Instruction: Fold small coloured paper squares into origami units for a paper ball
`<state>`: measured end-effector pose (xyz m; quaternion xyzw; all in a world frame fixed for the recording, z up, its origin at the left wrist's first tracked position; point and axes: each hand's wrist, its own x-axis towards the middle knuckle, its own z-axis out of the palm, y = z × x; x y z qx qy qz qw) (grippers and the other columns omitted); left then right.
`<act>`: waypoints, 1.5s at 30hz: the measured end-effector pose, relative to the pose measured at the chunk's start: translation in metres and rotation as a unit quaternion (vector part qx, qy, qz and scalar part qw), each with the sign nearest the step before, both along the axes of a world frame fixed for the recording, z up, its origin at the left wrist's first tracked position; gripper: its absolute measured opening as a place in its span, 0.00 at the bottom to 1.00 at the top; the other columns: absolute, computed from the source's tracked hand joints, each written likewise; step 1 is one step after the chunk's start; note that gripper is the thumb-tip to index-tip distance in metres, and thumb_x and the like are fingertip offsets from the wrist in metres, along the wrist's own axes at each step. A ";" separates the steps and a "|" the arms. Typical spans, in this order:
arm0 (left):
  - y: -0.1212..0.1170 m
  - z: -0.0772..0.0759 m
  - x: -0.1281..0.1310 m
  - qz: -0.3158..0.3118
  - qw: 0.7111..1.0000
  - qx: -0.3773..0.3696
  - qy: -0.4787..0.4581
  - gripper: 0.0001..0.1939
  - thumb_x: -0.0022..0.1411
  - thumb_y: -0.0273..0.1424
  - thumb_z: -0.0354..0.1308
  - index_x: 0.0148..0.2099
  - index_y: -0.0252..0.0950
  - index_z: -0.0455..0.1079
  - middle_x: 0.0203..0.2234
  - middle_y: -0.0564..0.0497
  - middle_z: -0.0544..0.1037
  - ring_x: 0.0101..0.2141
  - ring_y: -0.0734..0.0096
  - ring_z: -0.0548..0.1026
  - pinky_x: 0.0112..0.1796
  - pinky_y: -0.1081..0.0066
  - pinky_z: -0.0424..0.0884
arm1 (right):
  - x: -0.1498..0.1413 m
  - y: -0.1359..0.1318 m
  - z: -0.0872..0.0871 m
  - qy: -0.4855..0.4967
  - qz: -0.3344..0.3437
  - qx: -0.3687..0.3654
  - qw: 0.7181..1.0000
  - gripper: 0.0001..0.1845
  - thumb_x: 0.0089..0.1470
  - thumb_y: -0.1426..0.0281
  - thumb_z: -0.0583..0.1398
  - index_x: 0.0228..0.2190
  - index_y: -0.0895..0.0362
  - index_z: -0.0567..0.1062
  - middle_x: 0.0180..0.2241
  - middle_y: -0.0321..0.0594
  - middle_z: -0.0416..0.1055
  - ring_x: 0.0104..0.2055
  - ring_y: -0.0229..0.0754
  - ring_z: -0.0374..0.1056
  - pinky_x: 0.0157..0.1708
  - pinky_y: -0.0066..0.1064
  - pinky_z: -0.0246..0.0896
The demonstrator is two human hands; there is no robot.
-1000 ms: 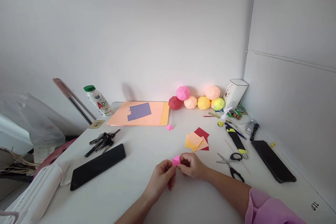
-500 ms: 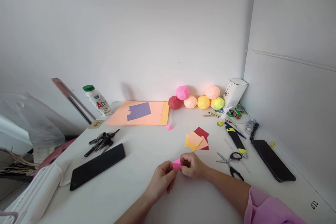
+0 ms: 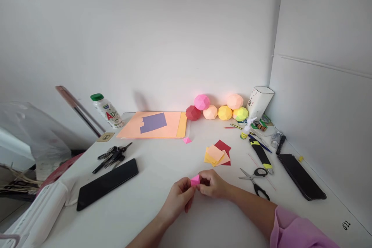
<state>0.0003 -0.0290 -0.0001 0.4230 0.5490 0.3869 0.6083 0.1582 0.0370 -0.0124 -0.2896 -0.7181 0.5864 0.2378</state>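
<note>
A small folded pink paper piece [image 3: 195, 180] is pinched between both of my hands just above the white table [image 3: 151, 217]. My left hand [image 3: 178, 197] grips its left side with curled fingers. My right hand [image 3: 213, 185] holds its right side, fingers closed. Just beyond them lies a small stack of orange, yellow and red paper squares [image 3: 217, 154]. Another tiny folded pink piece [image 3: 186, 140] rests farther back.
Black scissors [image 3: 255, 178], a utility knife [image 3: 260, 154] and a black phone [image 3: 301, 176] lie at right. A glue bottle [image 3: 246, 128], several paper balls [image 3: 217, 108], a white box [image 3: 259, 102], orange sheets [image 3: 152, 124], a bottle [image 3: 107, 110], keys [image 3: 112, 155] and a dark tablet [image 3: 107, 183] are also here.
The pink piece has been turned slightly between my fingertips; both hands stay in nearly the same spot.
</note>
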 end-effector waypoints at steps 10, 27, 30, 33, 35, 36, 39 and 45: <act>-0.001 0.001 0.001 -0.004 1.000 -0.006 -0.001 0.13 0.51 0.37 0.56 0.23 0.39 0.55 0.09 0.61 0.62 0.11 0.80 0.58 0.13 0.78 0.54 | 0.002 0.002 -0.007 0.001 -0.007 -0.072 0.997 0.02 0.40 0.77 0.55 0.21 0.59 0.66 0.17 0.29 0.59 0.19 0.29 0.52 0.18 0.22 0.45; -0.002 -0.004 0.000 -0.025 0.999 0.005 0.029 0.14 0.54 0.38 0.55 0.25 0.38 0.55 0.08 0.61 0.62 0.11 0.81 0.56 0.14 0.78 0.51 | 0.003 -0.001 0.002 -0.020 0.013 -0.035 0.999 0.06 0.41 0.77 0.56 0.20 0.58 0.61 0.17 0.27 0.52 0.20 0.29 0.47 0.18 0.22 0.41; -0.001 -0.003 0.000 -0.012 1.000 0.001 0.012 0.13 0.53 0.36 0.55 0.23 0.39 0.55 0.07 0.61 0.61 0.10 0.81 0.56 0.14 0.78 0.50 | 0.003 0.000 0.001 -0.007 0.001 -0.050 0.999 0.04 0.40 0.78 0.55 0.20 0.59 0.63 0.17 0.28 0.56 0.20 0.29 0.49 0.18 0.22 0.42; 0.000 0.000 -0.001 0.005 1.000 -0.005 -0.021 0.12 0.50 0.34 0.54 0.22 0.39 0.53 0.07 0.61 0.61 0.10 0.80 0.56 0.13 0.78 0.50 | 0.003 0.002 -0.002 0.015 -0.010 -0.067 0.998 0.04 0.39 0.79 0.53 0.20 0.59 0.64 0.18 0.31 0.61 0.19 0.30 0.53 0.18 0.22 0.46; 0.001 0.001 -0.002 0.013 0.999 -0.007 -0.046 0.12 0.50 0.33 0.54 0.21 0.39 0.53 0.08 0.60 0.61 0.11 0.80 0.56 0.14 0.78 0.51 | 0.003 0.003 -0.003 0.033 -0.022 -0.069 0.997 0.05 0.39 0.79 0.52 0.20 0.59 0.63 0.19 0.32 0.63 0.19 0.31 0.56 0.19 0.23 0.50; 0.001 0.002 -0.002 0.015 0.998 -0.008 -0.057 0.12 0.50 0.33 0.53 0.21 0.39 0.52 0.08 0.60 0.61 0.11 0.80 0.56 0.14 0.78 0.51 | 0.003 0.004 -0.003 0.047 -0.025 -0.070 0.996 0.05 0.39 0.79 0.52 0.20 0.59 0.63 0.19 0.32 0.63 0.20 0.31 0.57 0.19 0.23 0.51; 0.001 0.005 -0.003 0.019 0.997 -0.008 -0.075 0.12 0.50 0.33 0.53 0.21 0.39 0.53 0.08 0.60 0.61 0.11 0.80 0.55 0.14 0.78 0.51 | 0.002 0.002 -0.006 0.090 -0.041 -0.058 0.993 0.04 0.44 0.78 0.52 0.23 0.58 0.63 0.22 0.32 0.63 0.20 0.31 0.58 0.20 0.23 0.54; 0.002 0.005 -0.002 0.023 0.997 -0.014 -0.073 0.14 0.50 0.35 0.56 0.21 0.39 0.54 0.08 0.60 0.61 0.11 0.80 0.56 0.14 0.77 0.51 | 0.000 -0.003 -0.017 0.101 -0.087 0.209 0.969 0.20 0.47 0.79 0.55 0.43 0.54 0.63 0.41 0.43 0.64 0.23 0.31 0.59 0.20 0.24 0.54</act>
